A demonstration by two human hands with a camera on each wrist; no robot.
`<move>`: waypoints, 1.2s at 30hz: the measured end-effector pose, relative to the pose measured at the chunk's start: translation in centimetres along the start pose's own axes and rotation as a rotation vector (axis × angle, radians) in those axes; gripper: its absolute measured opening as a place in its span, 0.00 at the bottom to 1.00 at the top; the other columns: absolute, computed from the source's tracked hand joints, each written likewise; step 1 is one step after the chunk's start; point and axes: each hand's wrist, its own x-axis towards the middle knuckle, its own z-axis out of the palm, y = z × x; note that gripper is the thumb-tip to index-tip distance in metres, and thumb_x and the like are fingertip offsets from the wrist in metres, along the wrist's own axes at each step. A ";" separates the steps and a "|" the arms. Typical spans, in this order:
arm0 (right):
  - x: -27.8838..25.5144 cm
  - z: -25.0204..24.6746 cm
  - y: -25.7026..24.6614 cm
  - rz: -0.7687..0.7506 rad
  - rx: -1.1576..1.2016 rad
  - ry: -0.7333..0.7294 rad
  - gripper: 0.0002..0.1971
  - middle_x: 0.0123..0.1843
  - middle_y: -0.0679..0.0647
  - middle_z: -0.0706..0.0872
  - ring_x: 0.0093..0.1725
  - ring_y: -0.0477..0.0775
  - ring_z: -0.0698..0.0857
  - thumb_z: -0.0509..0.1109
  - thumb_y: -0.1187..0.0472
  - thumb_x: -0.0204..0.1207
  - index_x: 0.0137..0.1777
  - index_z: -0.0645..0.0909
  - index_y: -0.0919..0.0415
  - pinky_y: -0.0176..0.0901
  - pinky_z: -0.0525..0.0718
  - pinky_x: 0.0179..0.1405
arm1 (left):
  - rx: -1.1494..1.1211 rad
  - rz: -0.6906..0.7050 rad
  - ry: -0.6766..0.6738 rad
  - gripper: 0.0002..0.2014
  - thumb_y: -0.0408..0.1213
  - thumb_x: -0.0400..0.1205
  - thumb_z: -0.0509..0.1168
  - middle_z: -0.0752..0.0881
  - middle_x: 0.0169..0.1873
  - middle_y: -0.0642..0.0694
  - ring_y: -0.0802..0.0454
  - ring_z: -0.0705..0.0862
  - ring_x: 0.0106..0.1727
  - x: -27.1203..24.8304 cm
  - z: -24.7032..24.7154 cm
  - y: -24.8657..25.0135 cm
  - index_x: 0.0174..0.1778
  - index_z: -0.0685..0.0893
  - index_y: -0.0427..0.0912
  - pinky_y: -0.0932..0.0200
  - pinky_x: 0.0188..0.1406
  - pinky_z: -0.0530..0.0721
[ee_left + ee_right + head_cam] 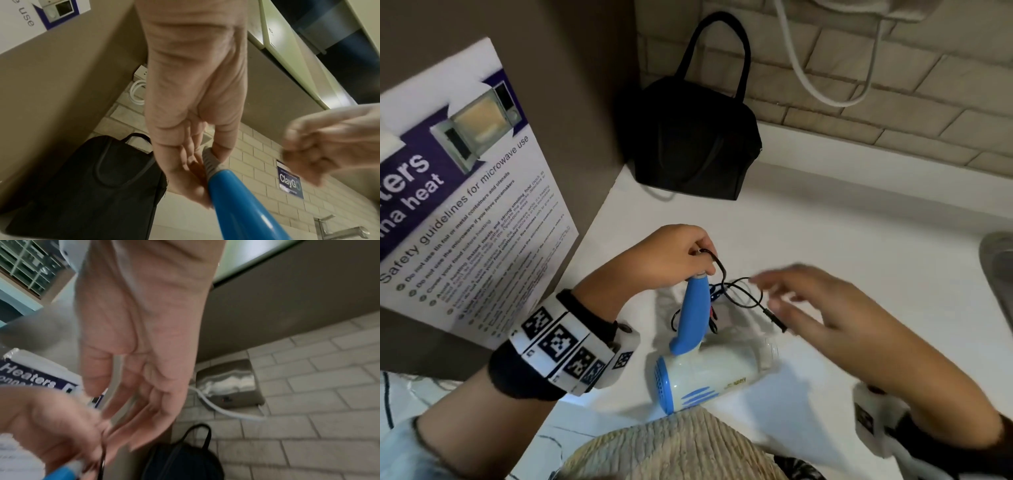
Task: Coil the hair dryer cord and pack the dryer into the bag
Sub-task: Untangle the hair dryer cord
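Note:
A white and blue hair dryer [709,375] lies on the white counter [842,240], its blue handle [693,315] pointing up. My left hand [674,257] grips the top of the handle [236,199] and pinches the black cord [739,291] there. The cord hangs in loose loops beside the handle, its end lying towards my right hand [822,308]. That hand hovers blurred over the cord with fingers spread, holding nothing; the right wrist view shows its palm [144,353] empty. The black bag [691,137] stands at the back against the wall.
A microwave safety poster [462,192] hangs on the side panel at left. A white cable [822,85] loops down the brick wall behind. A metal sink edge [996,267] shows at right. A woven hat brim [678,448] fills the bottom of the head view.

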 end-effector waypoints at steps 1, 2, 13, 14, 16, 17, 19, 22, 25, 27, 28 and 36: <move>1.2 0.5 0.4 0.030 0.059 0.050 0.15 0.59 0.39 0.80 0.59 0.35 0.80 0.62 0.51 0.82 0.68 0.76 0.41 0.27 0.75 0.59 | -0.017 0.003 -0.002 0.05 0.32 0.79 0.67 0.91 0.46 0.43 0.49 0.89 0.52 -0.1 0.0 -0.1 0.49 0.84 0.42 0.45 0.57 0.86; 2.5 1.1 0.9 0.050 0.081 0.072 0.17 0.62 0.41 0.79 0.61 0.36 0.79 0.65 0.54 0.81 0.69 0.75 0.42 0.27 0.75 0.60 | -0.039 0.003 -0.004 0.05 0.32 0.79 0.66 0.91 0.47 0.43 0.49 0.89 0.52 -0.2 0.1 -0.2 0.49 0.84 0.42 0.46 0.58 0.86; 8.0 5.4 3.0 0.092 0.242 -0.133 0.14 0.41 0.60 0.89 0.38 0.56 0.83 0.65 0.52 0.82 0.45 0.85 0.61 0.49 0.80 0.44 | -0.184 -0.025 -0.026 0.04 0.37 0.78 0.62 0.90 0.41 0.46 0.49 0.87 0.49 -0.7 -0.2 -1.8 0.44 0.82 0.44 0.44 0.66 0.80; 8.0 5.0 2.8 0.084 0.271 -0.119 0.13 0.41 0.62 0.89 0.35 0.56 0.81 0.65 0.52 0.82 0.44 0.85 0.59 0.46 0.79 0.40 | -0.217 -0.028 -0.024 0.05 0.35 0.80 0.61 0.88 0.38 0.47 0.50 0.85 0.46 -0.7 -0.1 -2.0 0.42 0.82 0.44 0.45 0.66 0.79; 8.0 4.3 2.6 0.074 0.340 -0.108 0.11 0.37 0.59 0.88 0.32 0.46 0.78 0.66 0.55 0.82 0.42 0.85 0.59 0.36 0.75 0.37 | -0.324 -0.013 -0.048 0.09 0.33 0.83 0.59 0.85 0.34 0.50 0.53 0.83 0.43 -0.8 -0.1 -2.3 0.40 0.83 0.44 0.47 0.62 0.79; 8.0 4.0 2.5 0.067 0.385 -0.107 0.11 0.36 0.54 0.87 0.34 0.42 0.79 0.66 0.57 0.82 0.41 0.84 0.59 0.31 0.75 0.40 | -0.362 0.011 -0.071 0.09 0.35 0.83 0.60 0.85 0.34 0.51 0.54 0.83 0.43 -0.9 0.0 -2.4 0.39 0.84 0.46 0.49 0.60 0.80; 8.1 3.6 2.4 0.060 0.504 -0.086 0.10 0.38 0.50 0.87 0.40 0.42 0.83 0.65 0.60 0.82 0.43 0.85 0.61 0.30 0.78 0.47 | -0.393 0.063 -0.093 0.08 0.43 0.80 0.62 0.86 0.35 0.53 0.57 0.84 0.45 -1.3 0.1 -2.4 0.38 0.85 0.50 0.55 0.56 0.81; 8.0 3.0 1.7 0.080 0.668 -0.058 0.12 0.39 0.48 0.88 0.42 0.47 0.84 0.63 0.58 0.83 0.45 0.85 0.64 0.32 0.81 0.49 | -0.538 0.088 -0.042 0.16 0.50 0.80 0.59 0.83 0.35 0.51 0.55 0.82 0.42 -1.6 0.8 -2.5 0.41 0.84 0.43 0.56 0.52 0.82; 8.2 3.2 1.0 0.099 0.733 -0.076 0.14 0.38 0.45 0.85 0.37 0.42 0.80 0.61 0.55 0.84 0.44 0.84 0.62 0.25 0.77 0.40 | -0.602 0.137 0.017 0.15 0.48 0.82 0.57 0.80 0.35 0.46 0.53 0.78 0.38 -1.6 1.5 -2.7 0.39 0.80 0.41 0.47 0.51 0.80; 8.4 3.5 0.9 0.098 0.766 -0.075 0.14 0.36 0.44 0.84 0.33 0.37 0.78 0.59 0.57 0.85 0.42 0.82 0.62 0.23 0.74 0.36 | -0.572 0.160 0.032 0.15 0.48 0.82 0.56 0.77 0.38 0.39 0.54 0.78 0.37 -1.5 1.6 -2.8 0.35 0.80 0.46 0.49 0.51 0.78; 8.5 3.5 0.8 0.094 0.778 -0.073 0.15 0.34 0.42 0.83 0.32 0.36 0.78 0.59 0.58 0.85 0.41 0.81 0.62 0.22 0.74 0.35 | -0.567 0.162 0.036 0.15 0.47 0.83 0.55 0.76 0.39 0.38 0.54 0.79 0.37 -1.5 1.6 -2.9 0.34 0.80 0.46 0.49 0.52 0.77; 9.1 5.1 2.0 0.130 0.875 -0.055 0.17 0.35 0.53 0.70 0.37 0.46 0.69 0.56 0.53 0.85 0.35 0.76 0.57 0.34 0.72 0.43 | -0.812 0.117 0.078 0.16 0.37 0.88 0.52 0.70 0.22 0.51 0.55 0.74 0.31 -1.2 1.3 -3.2 0.37 0.76 0.37 0.53 0.55 0.75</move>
